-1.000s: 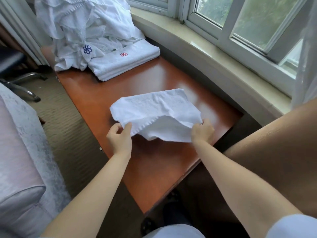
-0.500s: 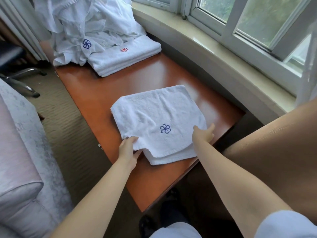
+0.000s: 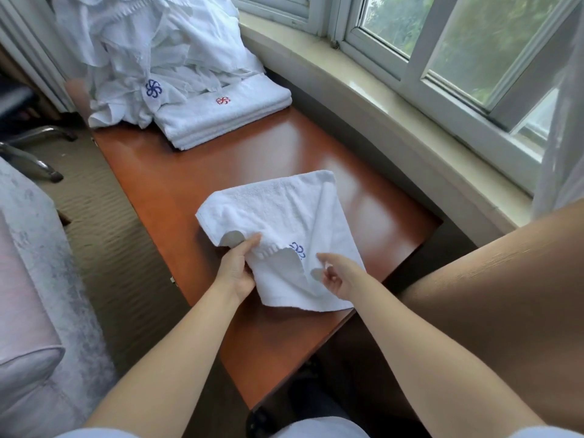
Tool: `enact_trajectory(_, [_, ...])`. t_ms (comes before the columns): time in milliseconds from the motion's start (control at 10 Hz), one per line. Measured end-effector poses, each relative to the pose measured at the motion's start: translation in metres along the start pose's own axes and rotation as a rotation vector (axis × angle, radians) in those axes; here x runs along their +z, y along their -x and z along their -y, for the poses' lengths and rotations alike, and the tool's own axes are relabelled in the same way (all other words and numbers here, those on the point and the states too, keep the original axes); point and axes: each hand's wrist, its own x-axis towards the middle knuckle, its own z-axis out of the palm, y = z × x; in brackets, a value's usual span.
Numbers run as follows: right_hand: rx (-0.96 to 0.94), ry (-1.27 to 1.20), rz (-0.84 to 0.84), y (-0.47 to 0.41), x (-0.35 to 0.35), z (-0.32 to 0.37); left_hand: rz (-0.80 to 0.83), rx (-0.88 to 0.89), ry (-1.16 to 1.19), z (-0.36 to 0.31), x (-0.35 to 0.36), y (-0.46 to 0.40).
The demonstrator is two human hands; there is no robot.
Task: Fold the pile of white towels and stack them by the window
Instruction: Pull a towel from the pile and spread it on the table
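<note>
A person folds a white towel (image 3: 284,222) on a red-brown table (image 3: 252,153) beside a curved window (image 3: 442,42). Left hand (image 3: 235,270) grips the towel's near-left edge, fingers and thumb curled round a fold of cloth w/ a hemmed edge bunched between them. Right hand (image 3: 336,275) sits at the towel's near-right part, approx 3 o'clock from the left hand; index finger points out over the cloth, other fingers loosely curled. Cannot tell whether it pinches the fabric or just touches it. Towel lies partly folded at table centre, a diagonal crease running up toward its far-right corner; a blue flower logo (image 3: 298,249) shows between the 2 hands. At 11 o'clock from the towel, at the table's far end, a folded stack (image 3: 221,118) w/ a red logo sits next to the window sill (image 3: 379,99), touching a loose pile (image 3: 151,52) of unfolded white towels at 10 o'clock. Carpet (image 3: 104,232) lies left of the table.
</note>
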Motion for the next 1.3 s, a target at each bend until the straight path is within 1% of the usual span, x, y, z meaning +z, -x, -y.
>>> enact_trajectory(100, [-0.037,0.184,-0.127,-0.005,-0.002,-0.011,-0.042,0.102,-0.060,-0.010,0.004,0.004])
enact_trajectory(200, [-0.084,0.192,-0.160,-0.004,0.004,-0.013,-0.058,0.319,-0.206,-0.027,0.016,0.014])
enact_trajectory(300, [-0.122,0.166,-0.147,0.004,0.014,-0.010,-0.089,0.536,-0.390,-0.046,0.023,0.024])
enact_trajectory(400, [-0.176,-0.053,-0.110,0.009,0.015,-0.009,-0.264,0.489,-0.471,-0.042,0.007,0.020])
enact_trajectory(500, [-0.251,-0.321,-0.028,0.016,0.012,0.003,-0.532,0.276,-0.505,-0.012,-0.030,0.011])
enact_trajectory(600, [-0.321,-0.513,0.044,0.021,0.009,0.020,-0.655,0.066,-0.442,0.009,-0.057,0.007])
enact_trajectory(700, [-0.333,-0.523,-0.112,0.020,-0.002,0.011,-0.692,0.028,-0.529,0.017,-0.064,0.006])
enact_trajectory(800, [-0.209,-0.871,-0.399,0.010,-0.020,-0.014,-0.528,-0.018,-0.336,0.016,-0.055,0.011])
enact_trajectory(900, [-0.142,0.247,-0.661,0.006,-0.027,-0.024,-0.336,-0.027,-0.017,0.010,-0.055,0.015])
enact_trajectory(1000, [-0.150,-0.050,-0.489,0.007,-0.041,-0.039,-0.140,-0.020,0.186,0.011,-0.052,0.020])
enact_trajectory(1100, [-0.148,0.069,-0.295,0.009,-0.049,-0.038,-0.015,-0.049,0.196,0.013,-0.046,0.028])
enact_trajectory(1200, [-0.177,-0.070,-0.286,0.010,-0.049,-0.033,-0.005,-0.103,0.179,0.012,-0.044,0.028])
enact_trajectory(1300, [-0.206,-0.213,-0.343,0.025,-0.042,-0.019,0.022,-0.093,0.167,0.004,-0.048,0.034])
